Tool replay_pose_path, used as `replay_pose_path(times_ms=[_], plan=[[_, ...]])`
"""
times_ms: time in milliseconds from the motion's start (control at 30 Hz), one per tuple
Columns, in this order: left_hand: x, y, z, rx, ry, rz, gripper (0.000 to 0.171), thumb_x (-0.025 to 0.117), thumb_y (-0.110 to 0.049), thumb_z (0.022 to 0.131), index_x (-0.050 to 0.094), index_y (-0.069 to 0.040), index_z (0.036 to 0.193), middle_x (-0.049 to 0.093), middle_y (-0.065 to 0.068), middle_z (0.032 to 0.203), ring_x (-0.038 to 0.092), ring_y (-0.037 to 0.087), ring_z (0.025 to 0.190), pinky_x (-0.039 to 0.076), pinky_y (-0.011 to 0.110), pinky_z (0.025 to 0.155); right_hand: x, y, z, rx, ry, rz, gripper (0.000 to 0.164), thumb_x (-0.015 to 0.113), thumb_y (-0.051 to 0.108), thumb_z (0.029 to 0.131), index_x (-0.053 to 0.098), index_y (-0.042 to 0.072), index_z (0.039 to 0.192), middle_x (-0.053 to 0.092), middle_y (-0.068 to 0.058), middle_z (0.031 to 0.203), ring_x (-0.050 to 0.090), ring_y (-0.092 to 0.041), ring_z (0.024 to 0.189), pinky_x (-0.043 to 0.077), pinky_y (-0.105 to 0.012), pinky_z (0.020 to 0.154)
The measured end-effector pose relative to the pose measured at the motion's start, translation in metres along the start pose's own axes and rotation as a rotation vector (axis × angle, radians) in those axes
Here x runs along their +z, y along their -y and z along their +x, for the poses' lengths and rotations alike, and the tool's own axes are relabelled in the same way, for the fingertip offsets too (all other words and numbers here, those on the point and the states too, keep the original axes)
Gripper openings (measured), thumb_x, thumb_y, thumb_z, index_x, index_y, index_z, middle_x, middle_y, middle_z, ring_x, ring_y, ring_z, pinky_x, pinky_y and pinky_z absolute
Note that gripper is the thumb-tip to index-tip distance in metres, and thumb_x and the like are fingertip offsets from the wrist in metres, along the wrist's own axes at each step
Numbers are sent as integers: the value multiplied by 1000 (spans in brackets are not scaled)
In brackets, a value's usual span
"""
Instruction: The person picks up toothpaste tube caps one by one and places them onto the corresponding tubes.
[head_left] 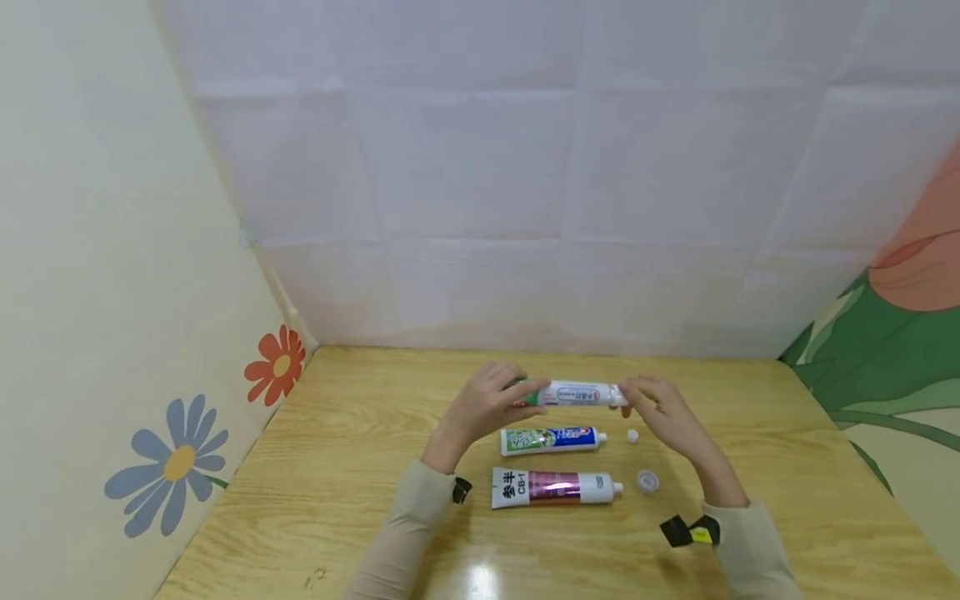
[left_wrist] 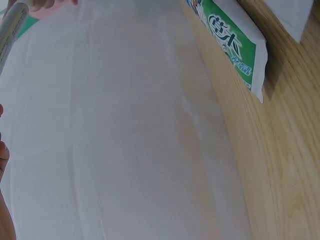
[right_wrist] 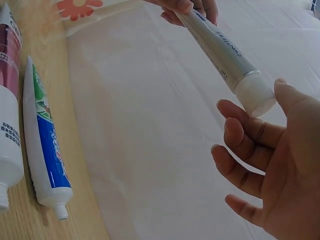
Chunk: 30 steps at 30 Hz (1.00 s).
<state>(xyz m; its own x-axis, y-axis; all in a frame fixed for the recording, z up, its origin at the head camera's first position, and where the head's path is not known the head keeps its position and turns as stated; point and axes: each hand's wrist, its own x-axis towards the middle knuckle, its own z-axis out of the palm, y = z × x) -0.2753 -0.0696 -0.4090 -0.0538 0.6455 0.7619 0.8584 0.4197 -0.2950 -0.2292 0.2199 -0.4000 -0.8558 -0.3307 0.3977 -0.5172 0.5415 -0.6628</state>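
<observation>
My left hand [head_left: 486, 402] grips the flat tail end of a white and green toothpaste tube [head_left: 576, 392], held level above the table. At its other end, my right hand [head_left: 662, 412] has thumb and index finger at the white screw cap [right_wrist: 255, 95], which sits on the tube. The other fingers are spread and loosely bent below the cap in the right wrist view. Under the raised tube lies a green and blue toothpaste tube [head_left: 551, 440], its nozzle bare. Nearer me is a larger white and magenta tube [head_left: 555, 487], also uncapped, nozzle pointing right.
A small white cap [head_left: 632, 436] lies right of the green and blue tube. A wider, whitish cap [head_left: 647, 481] lies right of the magenta one. The wooden table [head_left: 315, 492] meets a white cloth backdrop [head_left: 465, 208], with flower-patterned panels at both sides.
</observation>
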Motion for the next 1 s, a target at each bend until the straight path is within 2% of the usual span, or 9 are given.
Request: replay_pose_path(times_ms=[200, 333, 433, 500, 600, 667, 833, 1000], plan=[[-1, 0, 0, 2, -7, -7, 48, 80, -34, 68, 66, -16, 111, 59, -2, 87, 49, 6, 69, 42, 17, 63, 1, 0, 1, 26, 3, -10, 34, 37, 9, 100, 63, 2, 79, 58, -5, 75, 51, -20, 79, 37, -33, 71], [-2, 0, 1, 1, -17, -8, 51, 81, -33, 66, 66, -15, 111, 59, -1, 86, 49, 7, 68, 43, 17, 63, 0, 0, 1, 21, 0, 9, 35, 36, 10, 100, 63, 3, 79, 60, -5, 75, 54, -23, 79, 39, -33, 73], [-2, 1, 1, 4, -20, -4, 52, 82, -32, 65, 65, -15, 112, 58, -1, 86, 48, 7, 68, 43, 18, 63, -1, -1, 1, 7, 2, 12, 34, 36, 12, 101, 64, 3, 84, 62, -5, 79, 56, -21, 80, 42, -34, 74], [-3, 1, 1, 4, -21, -3, 53, 82, -32, 65, 65, -15, 112, 58, -1, 86, 48, 7, 68, 43, 18, 63, -3, 0, 0, -4, 15, 17, 30, 37, 13, 100, 65, 3, 96, 64, -7, 88, 57, -22, 84, 45, -35, 75], [-3, 1, 1, -2, -23, -7, 53, 83, -31, 64, 66, -14, 111, 58, 0, 86, 48, 7, 68, 42, 18, 62, -4, 0, -2, -1, 43, 39, 27, 42, 16, 99, 61, 5, 115, 64, -9, 103, 57, -24, 93, 47, -40, 79], [-3, 1, 0, -8, -25, -9, 52, 82, -31, 64, 66, -14, 111, 58, 0, 86, 49, 8, 68, 43, 18, 62, -5, 0, -3, 5, 56, 54, 31, 47, 18, 97, 55, 8, 126, 62, -8, 111, 56, -27, 100, 46, -47, 83], [-3, 3, -2, -22, -23, -8, 52, 82, -31, 65, 65, -14, 111, 58, 1, 87, 51, 8, 69, 44, 17, 63, -8, -2, -4, 2, 30, 65, 40, 63, 17, 88, 54, 14, 128, 60, -3, 112, 51, -26, 107, 37, -60, 91], [-4, 5, -3, -28, -19, -10, 49, 79, -32, 69, 64, -14, 112, 59, 1, 87, 51, 8, 69, 44, 17, 63, -9, 1, -4, -21, -6, 70, 46, 72, 14, 81, 56, 16, 125, 59, 1, 111, 52, -18, 105, 35, -56, 95]])
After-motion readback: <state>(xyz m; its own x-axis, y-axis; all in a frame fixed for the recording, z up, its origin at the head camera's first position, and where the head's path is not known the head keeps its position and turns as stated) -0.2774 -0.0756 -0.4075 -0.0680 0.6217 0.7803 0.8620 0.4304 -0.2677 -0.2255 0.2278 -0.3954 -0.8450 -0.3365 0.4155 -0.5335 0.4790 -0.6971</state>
